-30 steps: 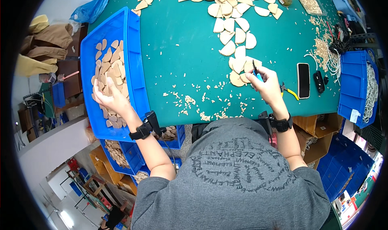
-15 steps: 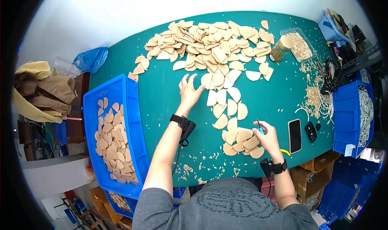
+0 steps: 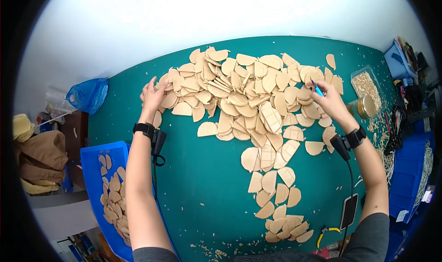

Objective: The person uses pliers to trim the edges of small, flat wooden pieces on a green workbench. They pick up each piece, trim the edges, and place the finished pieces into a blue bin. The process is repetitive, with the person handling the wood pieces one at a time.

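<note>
A big heap of tan half-round pieces (image 3: 239,94), which look like cardboard or thin wood, spreads across the far part of the green table (image 3: 202,179). At its left edge is my left hand (image 3: 152,96), fingers apart and against the outermost pieces, holding nothing that I can see. My right hand (image 3: 329,101) reaches to the heap's right end, closed around a slim blue-handled tool (image 3: 318,90) with a dark, narrow tip. Its exact kind is too small to make out. A tail of loose pieces (image 3: 281,193) runs from the heap toward me.
To the left, a blue crate (image 3: 103,147) holds more half-round pieces. A lidded jar (image 3: 366,107) and a clear tub of small tan bits (image 3: 367,87) stand at the right. A phone (image 3: 349,211) and yellow-handled pliers (image 3: 324,234) lie near the front edge.
Both hands have moved forward and apart, to opposite ends of the heap. The blue-handled tool has travelled with my right hand. My view has shifted closer over the table, and the pliers now show more fully.
</note>
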Tool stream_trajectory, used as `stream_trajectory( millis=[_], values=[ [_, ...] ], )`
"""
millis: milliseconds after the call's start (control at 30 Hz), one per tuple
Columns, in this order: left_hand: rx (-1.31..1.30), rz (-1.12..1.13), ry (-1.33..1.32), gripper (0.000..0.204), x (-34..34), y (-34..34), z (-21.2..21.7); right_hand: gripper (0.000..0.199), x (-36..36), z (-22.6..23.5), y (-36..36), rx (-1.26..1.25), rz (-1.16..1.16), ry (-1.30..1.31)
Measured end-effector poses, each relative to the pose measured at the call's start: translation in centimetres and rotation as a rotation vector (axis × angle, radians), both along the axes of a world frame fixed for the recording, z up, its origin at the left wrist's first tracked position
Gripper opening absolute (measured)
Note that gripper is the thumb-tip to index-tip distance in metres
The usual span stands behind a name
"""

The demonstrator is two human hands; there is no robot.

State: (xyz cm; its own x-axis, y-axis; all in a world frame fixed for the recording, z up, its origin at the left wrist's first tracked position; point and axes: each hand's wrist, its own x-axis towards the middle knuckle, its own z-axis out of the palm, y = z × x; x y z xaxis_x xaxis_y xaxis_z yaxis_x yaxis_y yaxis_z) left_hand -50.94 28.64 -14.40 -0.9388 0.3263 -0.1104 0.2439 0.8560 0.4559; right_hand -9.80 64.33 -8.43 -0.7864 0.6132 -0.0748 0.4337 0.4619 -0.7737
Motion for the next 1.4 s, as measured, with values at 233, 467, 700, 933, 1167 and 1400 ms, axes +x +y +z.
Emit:
stream_trajectory(
  millis=[233, 467, 700, 933, 1167, 1400],
  values=[
    [0.114, -0.222, -0.105, 0.079, -3.2, 8.0, -2.9, 0.046, -13.3, -4.2, 4.2, 0.368, 0.226, -0.119],
    [0.249, -0.417, -0.066, 0.056, 4.2, 11.0, -1.9, 0.054, -15.4, -7.0, 0.3, 0.341, 0.453, -0.200],
    [0.238, -0.544, -0.109, 0.045, 14.3, 7.8, -1.2, 0.055, -8.8, -6.0, -5.8, 0.239, 0.467, -0.230],
    [0.263, -0.524, -0.136, 0.060, 24.0, 1.3, -1.5, 0.050, -2.2, -3.7, -13.4, 0.210, 0.477, -0.281],
    [0.218, -0.526, -0.297, 0.062, 31.6, -4.0, 1.6, 0.053, 3.8, -2.8, -18.4, 0.178, 0.553, -0.328],
    [-0.001, -0.666, -0.270, 0.076, 29.8, -7.5, 3.9, 0.053, 7.2, -0.4, -20.0, 0.006, 0.657, -0.409]
  ],
)
